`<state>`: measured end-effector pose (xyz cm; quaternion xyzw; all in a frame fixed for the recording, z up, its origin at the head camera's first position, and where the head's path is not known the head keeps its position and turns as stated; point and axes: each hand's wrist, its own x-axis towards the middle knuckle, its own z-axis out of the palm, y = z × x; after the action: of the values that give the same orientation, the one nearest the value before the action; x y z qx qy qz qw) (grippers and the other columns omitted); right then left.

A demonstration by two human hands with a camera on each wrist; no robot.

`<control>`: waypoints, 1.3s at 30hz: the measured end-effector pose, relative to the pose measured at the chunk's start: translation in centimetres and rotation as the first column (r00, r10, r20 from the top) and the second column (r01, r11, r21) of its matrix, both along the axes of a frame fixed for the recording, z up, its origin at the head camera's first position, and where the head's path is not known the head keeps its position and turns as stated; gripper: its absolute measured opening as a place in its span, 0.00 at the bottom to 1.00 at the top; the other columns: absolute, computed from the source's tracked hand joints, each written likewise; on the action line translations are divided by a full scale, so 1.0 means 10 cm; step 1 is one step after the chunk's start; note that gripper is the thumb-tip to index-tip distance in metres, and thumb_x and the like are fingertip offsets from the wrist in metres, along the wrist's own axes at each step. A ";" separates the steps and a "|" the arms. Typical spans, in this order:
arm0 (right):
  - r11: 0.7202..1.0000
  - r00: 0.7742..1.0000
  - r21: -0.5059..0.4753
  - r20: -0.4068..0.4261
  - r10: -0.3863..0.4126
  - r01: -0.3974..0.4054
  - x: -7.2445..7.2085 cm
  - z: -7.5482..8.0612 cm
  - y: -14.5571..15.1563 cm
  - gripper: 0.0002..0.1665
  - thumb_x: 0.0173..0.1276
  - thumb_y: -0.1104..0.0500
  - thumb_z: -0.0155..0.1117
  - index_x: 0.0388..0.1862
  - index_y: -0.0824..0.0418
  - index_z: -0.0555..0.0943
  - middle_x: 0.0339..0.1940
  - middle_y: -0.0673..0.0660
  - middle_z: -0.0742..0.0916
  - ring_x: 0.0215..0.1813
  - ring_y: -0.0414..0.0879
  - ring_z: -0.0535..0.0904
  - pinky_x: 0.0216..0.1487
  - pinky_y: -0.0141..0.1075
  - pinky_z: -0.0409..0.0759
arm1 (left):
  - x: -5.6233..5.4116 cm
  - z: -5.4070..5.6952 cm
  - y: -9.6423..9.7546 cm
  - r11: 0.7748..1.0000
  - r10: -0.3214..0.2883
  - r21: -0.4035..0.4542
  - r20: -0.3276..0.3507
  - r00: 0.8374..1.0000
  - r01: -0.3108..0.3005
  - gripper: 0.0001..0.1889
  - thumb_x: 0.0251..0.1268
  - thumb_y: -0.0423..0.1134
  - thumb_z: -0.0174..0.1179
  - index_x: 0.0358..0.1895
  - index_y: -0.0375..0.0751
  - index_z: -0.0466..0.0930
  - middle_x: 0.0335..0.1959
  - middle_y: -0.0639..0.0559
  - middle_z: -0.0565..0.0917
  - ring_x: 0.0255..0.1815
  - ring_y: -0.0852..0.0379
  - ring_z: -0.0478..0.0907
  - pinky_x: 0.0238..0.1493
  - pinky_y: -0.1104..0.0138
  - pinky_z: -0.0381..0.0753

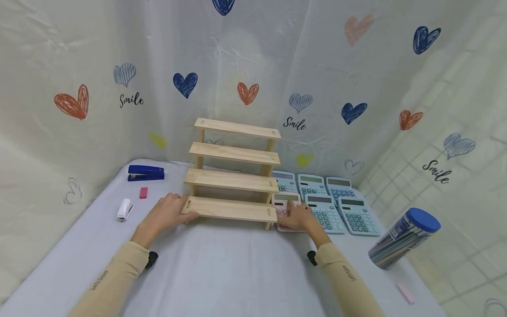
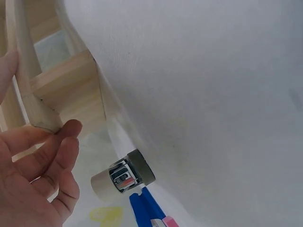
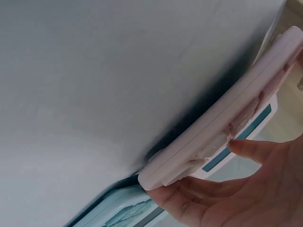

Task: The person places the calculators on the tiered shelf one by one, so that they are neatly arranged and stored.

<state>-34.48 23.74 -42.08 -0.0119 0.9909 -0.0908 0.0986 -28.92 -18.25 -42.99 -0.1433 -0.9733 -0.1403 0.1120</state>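
A stepped wooden display rack with several shelves stands upright on the table near the back. My left hand grips the left end of its lowest shelf. In the left wrist view, curled fingers meet the shelf's corner. At the rack's right side my right hand spans a pink calculator from above. The right wrist view shows one finger over the pink calculator's keys and others round its side, next to a teal calculator.
Several blue calculators lie in two rows right of the rack. Left are a blue stapler, a pink eraser and a white stapler. A blue-lidded tube of pencils and another pink eraser are right. Printed curtains hang behind.
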 end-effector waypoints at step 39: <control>0.982 0.863 0.054 -0.469 0.185 -0.181 -1.04 1.68 -1.30 0.50 0.62 0.21 0.47 0.68 0.56 0.70 0.65 0.74 0.72 0.69 0.69 0.65 0.70 0.60 0.65 | 0.03 -0.04 -0.01 1.000 0.012 0.022 0.017 1.000 -0.012 0.36 0.62 0.61 0.65 0.57 0.29 0.76 0.41 0.38 0.83 0.38 0.46 0.79 0.42 0.49 0.79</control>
<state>-44.84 10.71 -25.24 -0.1272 0.9797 -0.0717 -0.1376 -28.64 -18.34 -43.38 -0.1352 -0.9733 -0.1517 0.1063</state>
